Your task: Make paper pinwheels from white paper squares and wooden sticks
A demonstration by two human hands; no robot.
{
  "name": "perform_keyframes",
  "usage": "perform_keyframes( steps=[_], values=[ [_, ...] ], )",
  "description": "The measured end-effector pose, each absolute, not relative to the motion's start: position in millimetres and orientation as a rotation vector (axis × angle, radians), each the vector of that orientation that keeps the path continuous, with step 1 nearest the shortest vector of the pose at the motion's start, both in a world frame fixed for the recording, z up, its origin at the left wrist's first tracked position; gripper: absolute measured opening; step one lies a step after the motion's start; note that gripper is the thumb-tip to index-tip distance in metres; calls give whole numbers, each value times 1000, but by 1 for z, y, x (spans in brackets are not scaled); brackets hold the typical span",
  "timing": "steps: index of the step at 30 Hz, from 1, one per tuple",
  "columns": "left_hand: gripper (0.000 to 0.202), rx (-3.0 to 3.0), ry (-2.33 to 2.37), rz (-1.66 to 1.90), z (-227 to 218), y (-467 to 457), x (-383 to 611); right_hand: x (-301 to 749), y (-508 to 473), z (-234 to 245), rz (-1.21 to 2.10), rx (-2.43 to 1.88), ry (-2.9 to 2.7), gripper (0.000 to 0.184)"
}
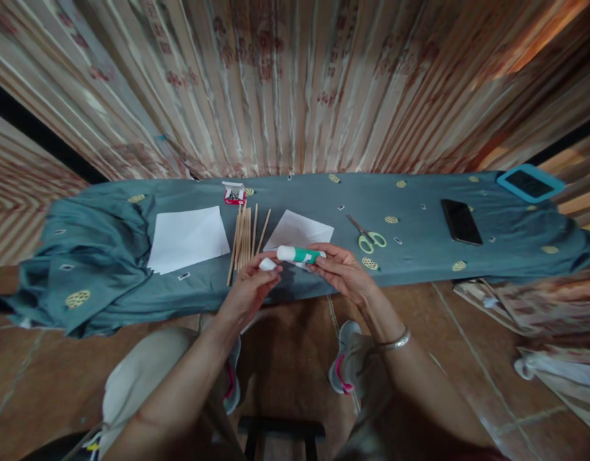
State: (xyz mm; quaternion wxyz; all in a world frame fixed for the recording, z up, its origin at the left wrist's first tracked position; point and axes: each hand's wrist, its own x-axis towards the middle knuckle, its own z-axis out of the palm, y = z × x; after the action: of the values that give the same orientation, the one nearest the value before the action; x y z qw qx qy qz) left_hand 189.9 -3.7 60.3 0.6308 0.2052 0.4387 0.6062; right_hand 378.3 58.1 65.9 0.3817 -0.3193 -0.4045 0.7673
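My right hand (341,272) grips a green and white glue stick (302,255) by its far right end, tilted almost level above the table's front edge. Close to the glue stick's white end, my left hand (256,280) pinches a small white cap (268,264); cap and stick are apart. Beneath and behind the glue stick lies a white piece of paper (302,229), partly hidden by it and my hands. Just left of that paper, several thin wooden sticks (245,234) lie side by side, their near ends partly behind my left hand.
A stack of white paper (189,239) lies at left, with a small open red box (234,194) behind the sticks. Green-handled scissors (368,238), a black phone (461,221) and a blue-framed tablet (531,183) lie rightward on the cloth-covered table (410,256). A pleated curtain (295,89) hangs behind.
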Motion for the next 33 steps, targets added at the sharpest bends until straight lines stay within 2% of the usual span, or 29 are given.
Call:
perform_keyframes(
  steps=[3, 16, 33],
  values=[
    [34, 486, 947, 1345, 60, -8, 204, 368, 53, 62, 2052, -750, -983, 31],
    [33, 629, 1095, 1596, 81, 5, 201, 347, 49, 51, 2199, -700, -841, 32],
    [29, 655, 1124, 1582, 82, 7, 201, 351, 48, 46, 2157, -754, -892, 29]
  ],
)
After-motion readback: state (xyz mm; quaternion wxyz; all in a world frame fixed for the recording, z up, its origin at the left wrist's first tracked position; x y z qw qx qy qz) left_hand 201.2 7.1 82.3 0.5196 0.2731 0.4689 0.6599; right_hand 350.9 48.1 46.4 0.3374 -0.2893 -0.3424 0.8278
